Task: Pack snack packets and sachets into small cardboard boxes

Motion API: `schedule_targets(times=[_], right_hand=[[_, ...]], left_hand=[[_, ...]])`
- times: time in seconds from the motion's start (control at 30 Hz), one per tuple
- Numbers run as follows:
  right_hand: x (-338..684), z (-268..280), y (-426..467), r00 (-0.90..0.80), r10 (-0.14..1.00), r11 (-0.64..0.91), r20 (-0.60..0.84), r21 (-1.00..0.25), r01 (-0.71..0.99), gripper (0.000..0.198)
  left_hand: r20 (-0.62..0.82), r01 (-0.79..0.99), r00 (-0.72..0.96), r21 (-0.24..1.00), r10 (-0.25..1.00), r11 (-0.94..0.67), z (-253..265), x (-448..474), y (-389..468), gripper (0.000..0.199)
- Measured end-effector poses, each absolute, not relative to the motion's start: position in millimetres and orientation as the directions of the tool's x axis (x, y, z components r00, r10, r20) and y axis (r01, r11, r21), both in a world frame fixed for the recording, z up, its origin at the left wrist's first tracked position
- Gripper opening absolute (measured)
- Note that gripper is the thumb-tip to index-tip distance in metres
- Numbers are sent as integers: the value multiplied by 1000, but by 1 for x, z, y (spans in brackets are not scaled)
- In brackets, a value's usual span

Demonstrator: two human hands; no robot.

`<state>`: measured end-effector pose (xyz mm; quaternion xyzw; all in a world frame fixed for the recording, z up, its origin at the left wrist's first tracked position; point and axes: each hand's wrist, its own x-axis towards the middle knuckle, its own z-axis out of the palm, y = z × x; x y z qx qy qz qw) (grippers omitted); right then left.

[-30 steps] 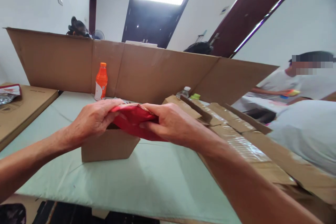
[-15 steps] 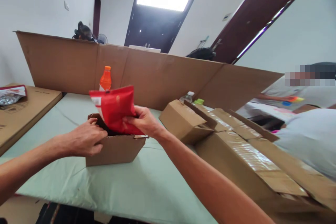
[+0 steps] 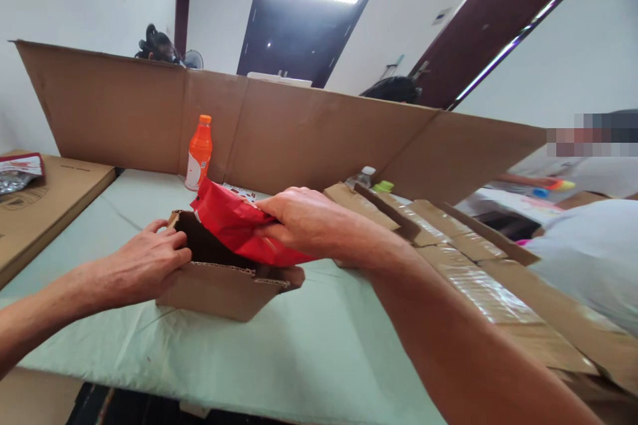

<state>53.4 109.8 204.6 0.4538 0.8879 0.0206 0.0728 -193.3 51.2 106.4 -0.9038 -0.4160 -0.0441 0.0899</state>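
A small open cardboard box (image 3: 212, 289) stands on the table covered in pale green cloth (image 3: 279, 358). My left hand (image 3: 149, 259) is closed on its left rim, with the fingers curled over the edge. Pinched in my right hand (image 3: 306, 222) is a shiny red packet (image 3: 226, 212), tilted across the box's opening, its right end reaching over the box's right side. Part of the dark inside of the box shows; whatever lies at the bottom is hidden. Just behind the box is an orange drink bottle (image 3: 200, 146), upright. A white and red patterned item (image 3: 240, 193) peeks out behind the packet.
A tall cardboard screen (image 3: 309, 126) closes off the table's back. A flat carton (image 3: 60, 192) with a silver and red packet (image 3: 20, 172) lies left. Several taped boxes (image 3: 488, 292) fill the right, beside a clear bottle (image 3: 366, 176). A co-worker (image 3: 593, 252) is beyond them.
My right hand has moved right and turned over, tipping the red packet from upright to slanting rightward. The box has turned slightly. My left hand still grips its rim.
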Motion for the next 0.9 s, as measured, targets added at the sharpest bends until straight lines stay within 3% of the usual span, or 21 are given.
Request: schedule_targets(times=[0.27,0.43,0.57,0.67,0.73,0.8,0.9], right_hand=[[41,171,124,-666,679,713,-309,57,699,28],[12,124,127,-757,474,796,-449,-148,586,28],[13,114,128,-785,408,813,-467,-207,545,27],[39,127,133,-871,398,785,-288,-384,486,29],[63,137,143,-873,488,721,-7,-561,407,27],[81,139,164,-740,632,661,230,-658,359,30],[84,113,210,-562,783,605,266,-534,591,33]], left_hand=[[281,830,554,-121,784,-544,99,-207,45,8],[396,771,617,-129,680,-624,99,-201,39,17],[203,785,599,44,775,-618,104,-187,41,26],[38,810,581,64,813,-582,103,-181,46,16],[28,789,609,81,792,-609,100,-181,48,15],[55,766,630,118,774,-632,97,-182,49,17],[61,754,635,167,770,-635,95,-183,46,18]])
